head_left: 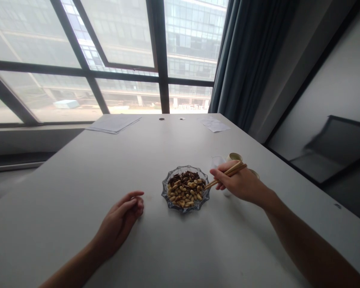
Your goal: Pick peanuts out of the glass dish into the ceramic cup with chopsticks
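Left hand (121, 222), near left: index extended, others loosely curled, nothing visibly held. Scalloped glass bowl (165, 192), to its right: likely rigid, breakable; grip opposite rims. Unshelled peanuts (184, 193) inside: likely light, brittle; pinch mid-shell. Right hand (241, 185): pinching wooden chopsticks (234, 169), tips at bowl's right side.

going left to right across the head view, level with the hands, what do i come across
Left hand → scalloped glass bowl with peanuts in it → right hand, which holds chopsticks.
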{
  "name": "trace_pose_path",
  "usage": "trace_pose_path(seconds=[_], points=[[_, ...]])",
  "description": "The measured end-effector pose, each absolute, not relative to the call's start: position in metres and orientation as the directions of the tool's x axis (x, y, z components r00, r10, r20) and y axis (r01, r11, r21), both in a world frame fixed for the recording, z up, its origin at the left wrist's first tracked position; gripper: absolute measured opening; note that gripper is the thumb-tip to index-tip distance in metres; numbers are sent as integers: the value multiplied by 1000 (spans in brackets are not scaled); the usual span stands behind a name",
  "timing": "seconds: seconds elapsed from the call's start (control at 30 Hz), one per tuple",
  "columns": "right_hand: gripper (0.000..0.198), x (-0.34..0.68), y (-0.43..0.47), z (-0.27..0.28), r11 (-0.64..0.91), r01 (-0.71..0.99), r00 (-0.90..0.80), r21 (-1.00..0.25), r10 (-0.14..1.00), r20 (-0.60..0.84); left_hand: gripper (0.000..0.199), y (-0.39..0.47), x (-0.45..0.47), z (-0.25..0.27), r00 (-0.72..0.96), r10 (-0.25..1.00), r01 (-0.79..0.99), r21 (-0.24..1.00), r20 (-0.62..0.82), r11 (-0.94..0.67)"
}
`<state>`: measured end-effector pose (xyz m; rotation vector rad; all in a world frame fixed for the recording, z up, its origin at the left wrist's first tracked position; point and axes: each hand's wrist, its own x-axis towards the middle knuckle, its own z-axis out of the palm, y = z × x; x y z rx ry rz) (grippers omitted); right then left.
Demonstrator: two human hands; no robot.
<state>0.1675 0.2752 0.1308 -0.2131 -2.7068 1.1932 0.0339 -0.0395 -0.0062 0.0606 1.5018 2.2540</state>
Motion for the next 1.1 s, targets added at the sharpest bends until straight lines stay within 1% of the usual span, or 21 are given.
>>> trace_pose_path(seconds=[0.13, 0.2, 0.27, 0.37, 0.43, 0.57, 0.7, 0.87, 1.0, 1.1], points=[[40, 173, 277, 139, 657, 62, -978, -751, 190, 85, 24, -41, 32, -9, -908, 376, -316, 892, -186, -323], [41, 180, 283, 146, 652, 62, -973, -756, 208, 99, 23, -41, 32, -9, -907, 383, -309, 897, -177, -317], [40, 189, 293, 155, 644, 73, -949, -761, 279, 145, 23, -41, 32, -9, -906, 387, -306, 899, -173, -313], [39, 204, 316, 168, 641, 140, -855, -755, 463, 235, 23, -39, 32, -7, -906, 385, -307, 899, -176, -312], [37, 213, 332, 174, 649, 195, -776, -736, 561, 289, 24, -39, 33, -7, -907, 380, -310, 898, -181, -313], [28, 222, 357, 179, 647, 265, -686, -715, 648, 331, 25, -38, 33, -6, -908, 373, -318, 893, -190, -319], [29, 222, 372, 179, 602, 335, -639, -725, 710, 294, 26, -39, 33, -6, -908, 369, -323, 891, -197, -318], [24, 209, 393, 168, 564, 450, -669, -693, 726, 157, 26, -39, 32, -8, -909, 358, -333, 888, -212, -319], [26, 193, 404, 150, 490, 394, -709, -778, 700, 82, 27, -37, 33, -5, -914, 344, -327, 891, -214, -314], [31, 184, 404, 141, 476, 377, -764, -794, 645, 24, 26, -36, 35, -1, -915, 353, -313, 899, -198, -306]])
